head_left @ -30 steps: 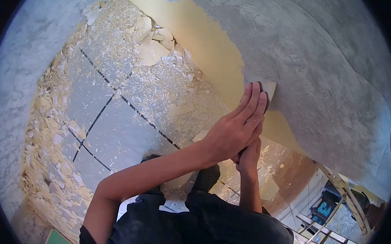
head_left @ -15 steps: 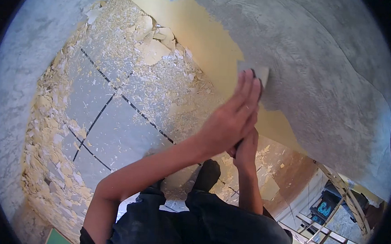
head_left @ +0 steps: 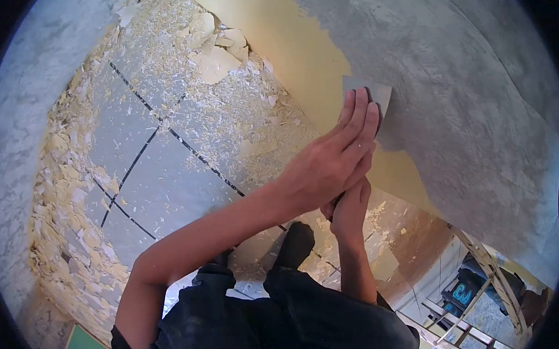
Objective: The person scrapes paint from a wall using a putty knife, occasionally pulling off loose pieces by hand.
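Observation:
A scraper with a wide metal blade (head_left: pixel 383 96) lies against the wall where yellow paint meets bare grey. My left hand (head_left: pixel 331 161) is closed on it from above, with the long fingers laid together along the back of the blade. Lower down, my right hand (head_left: pixel 350 210) wraps round the dark handle, most of which is hidden by the hands. Yellow paint (head_left: pixel 326 63) remains as a band low on the wall, beside the grey scraped surface (head_left: pixel 459 121).
Paint flakes (head_left: pixel 68 226) and larger peeled pieces (head_left: pixel 216 64) litter the grey tiled floor (head_left: pixel 171 188) along the walls. My dark shoe (head_left: pixel 295 245) stands close to the scraped wall. A wooden ladder (head_left: pixel 489 267) is at lower right, near a black bag (head_left: pixel 463 288).
The scraper and both hands have shifted slightly up and to the right along the wall, and the blade shows more fully. Both hands keep their hold. The view has shifted a little.

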